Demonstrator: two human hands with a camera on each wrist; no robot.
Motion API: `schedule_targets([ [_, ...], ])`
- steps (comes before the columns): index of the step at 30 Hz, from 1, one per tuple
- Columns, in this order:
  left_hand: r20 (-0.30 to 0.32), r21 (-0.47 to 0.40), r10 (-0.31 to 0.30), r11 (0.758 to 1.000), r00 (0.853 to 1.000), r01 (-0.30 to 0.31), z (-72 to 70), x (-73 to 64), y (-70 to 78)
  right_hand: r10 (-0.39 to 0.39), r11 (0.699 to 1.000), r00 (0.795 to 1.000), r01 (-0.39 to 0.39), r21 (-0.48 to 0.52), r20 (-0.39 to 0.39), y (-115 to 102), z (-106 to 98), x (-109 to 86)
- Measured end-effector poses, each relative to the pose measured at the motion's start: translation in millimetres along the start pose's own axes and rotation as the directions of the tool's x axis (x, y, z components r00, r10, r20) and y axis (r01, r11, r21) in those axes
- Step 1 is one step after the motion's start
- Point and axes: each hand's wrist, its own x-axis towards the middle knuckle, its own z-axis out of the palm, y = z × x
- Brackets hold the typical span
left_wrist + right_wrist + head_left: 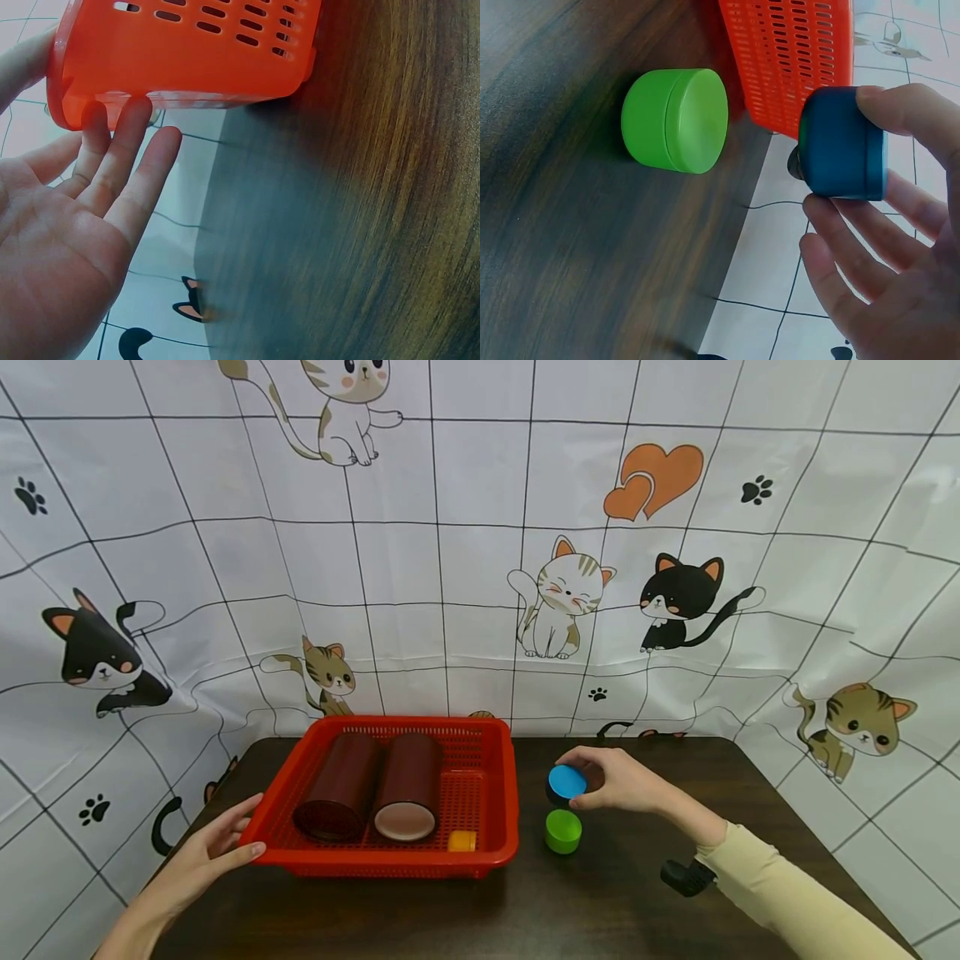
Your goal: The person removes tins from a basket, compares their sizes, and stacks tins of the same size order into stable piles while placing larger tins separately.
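In the head view, my right hand [622, 783] pinches a small round blue tin [836, 142] between thumb and fingers, at the right of the table. Part of a dark thing [794, 163] peeks out behind this tin; its kind is hidden. A lidded round green tin [562, 832] stands on the table just nearer than the blue one. On the left, my left hand [201, 864] grips the front left corner of a red plastic basket [405, 862], thumb over the rim and fingers under it. Inside lie two dark brown cylinders [341, 785] and a small yellow piece [462, 841].
The dark wooden table [600, 902] carries the basket and the tins. A white cloth [480, 568] with cat drawings hangs behind and at both sides. Beside the right sleeve, a black device [686, 877] sits at the wrist.
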Motion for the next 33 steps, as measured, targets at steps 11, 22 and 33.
schedule_targets([
  [11, -0.003, 0.014, -0.001, 1.000, 1.000, 0.001, 0.3, 0.7, 1.2, 0.014, 0.999, 0.998, -0.011, -0.037, 0.065, 5, -1, 1.2],
  [22, 0.001, 0.009, 0.012, 1.000, 1.000, -0.012, -0.2, -0.6, 1.4, 0.028, 0.999, 0.992, -0.026, -0.023, 0.125, 12, 2, 2.3],
  [33, 0.004, -0.007, 0.001, 1.000, 1.000, -0.001, 0.5, -1.1, 2.6, 0.030, 1.000, 0.988, -0.028, -0.015, 0.149, 14, 5, -0.2],
])
